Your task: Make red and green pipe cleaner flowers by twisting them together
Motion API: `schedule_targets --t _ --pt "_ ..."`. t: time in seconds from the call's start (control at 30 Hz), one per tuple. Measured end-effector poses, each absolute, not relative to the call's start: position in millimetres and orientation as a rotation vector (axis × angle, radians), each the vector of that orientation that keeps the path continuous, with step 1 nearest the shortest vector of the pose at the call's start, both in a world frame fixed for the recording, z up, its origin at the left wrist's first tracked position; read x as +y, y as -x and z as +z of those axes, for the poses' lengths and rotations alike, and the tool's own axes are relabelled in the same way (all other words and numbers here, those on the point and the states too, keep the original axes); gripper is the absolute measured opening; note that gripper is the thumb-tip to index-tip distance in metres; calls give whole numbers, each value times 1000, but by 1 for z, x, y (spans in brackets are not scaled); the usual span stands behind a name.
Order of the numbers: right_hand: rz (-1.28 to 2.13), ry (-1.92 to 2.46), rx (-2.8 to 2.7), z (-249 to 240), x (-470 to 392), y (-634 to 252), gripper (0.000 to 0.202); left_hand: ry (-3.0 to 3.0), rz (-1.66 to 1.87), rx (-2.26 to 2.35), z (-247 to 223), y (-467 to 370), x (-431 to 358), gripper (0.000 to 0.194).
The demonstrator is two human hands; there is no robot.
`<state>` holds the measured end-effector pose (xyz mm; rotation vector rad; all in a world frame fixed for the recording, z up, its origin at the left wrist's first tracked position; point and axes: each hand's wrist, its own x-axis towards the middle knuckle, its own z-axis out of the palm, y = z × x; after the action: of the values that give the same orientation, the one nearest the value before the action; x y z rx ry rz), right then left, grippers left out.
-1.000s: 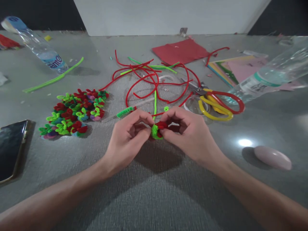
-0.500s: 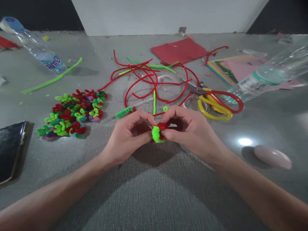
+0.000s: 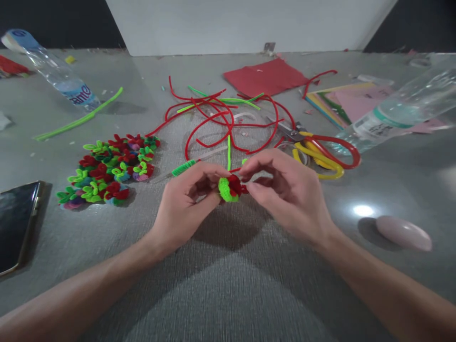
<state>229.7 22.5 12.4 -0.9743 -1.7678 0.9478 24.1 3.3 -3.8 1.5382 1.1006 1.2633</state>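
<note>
Between my hands is a small fuzzy pipe-cleaner piece (image 3: 228, 189), bright green on its left side and red on its right. My left hand (image 3: 190, 202) pinches its green side with thumb and fingertips. My right hand (image 3: 290, 194) has thumb and forefinger bent at the red end, the thumb tip against a small red loop. Just beyond the fingers a straight green pipe cleaner (image 3: 229, 152) points away. A coiled green pipe cleaner (image 3: 184, 167) lies past my left knuckles. Loose red pipe cleaners (image 3: 208, 137) curve across the table behind.
Left are a cluster of red and green pipe-cleaner pieces (image 3: 101, 173), a phone (image 3: 17, 225) and a tilted-looking water bottle (image 3: 60, 73). Scissors (image 3: 331, 152) lie right, near another bottle (image 3: 388, 114), coloured paper (image 3: 356, 102) and a pale, smooth oval object (image 3: 404, 232). Red sheet (image 3: 265, 76) lies behind.
The green and red piece has shifted slightly left and up, turning so more red shows. My right thumb and forefinger have moved outward to its red end.
</note>
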Motion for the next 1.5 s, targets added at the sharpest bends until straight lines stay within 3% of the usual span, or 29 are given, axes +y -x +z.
schedule_targets --t 0.13,0.3,0.8,1.03,1.5 --pt "459 893 -2022 14 19 -231 20 -1499 1288 1121 -3 -25 3 23" --pt "238 780 -2129 13 17 -227 18 -1550 1261 1116 -6 -25 1 32" --pt "404 888 -2093 11 13 -225 17 -1632 1246 1150 -1 -25 1 37" --pt "467 829 -2034 14 12 -223 18 -1401 1280 982 -4 -26 3 23" --pt "476 693 -1943 10 16 -223 15 -1069 1231 664 -20 -22 9 18"
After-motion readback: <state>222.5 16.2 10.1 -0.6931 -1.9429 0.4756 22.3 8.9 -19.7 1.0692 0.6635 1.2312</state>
